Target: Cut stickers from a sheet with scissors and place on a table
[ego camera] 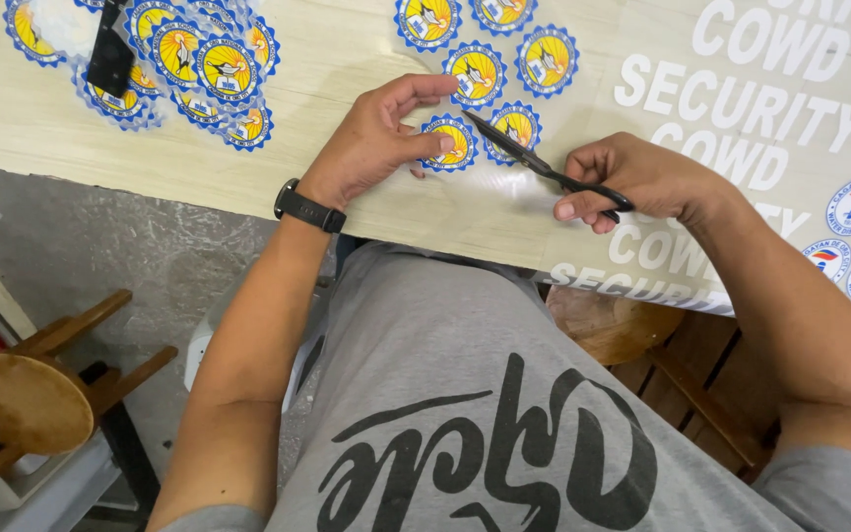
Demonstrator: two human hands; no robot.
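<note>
My right hand (632, 177) grips black scissors (529, 158), blades pointing up-left toward a clear film sheet (490, 192) printed with round blue-and-yellow seal stickers. My left hand (376, 138), with a black watch (307, 207) on its wrist, pinches the sheet at one seal sticker (453, 144) with thumb and fingers. The scissor tips lie between that sticker and the neighbouring one (516, 126). More seals on the same sheet sit above, such as one (476, 74) near my index finger.
A pile of cut-out seal stickers (199, 69) lies at the upper left of the pale wooden table (71, 138), with a black object (110, 54) on it. A sheet of white lettering and small round logos (800, 118) covers the right. A wooden stool (27, 399) stands lower left.
</note>
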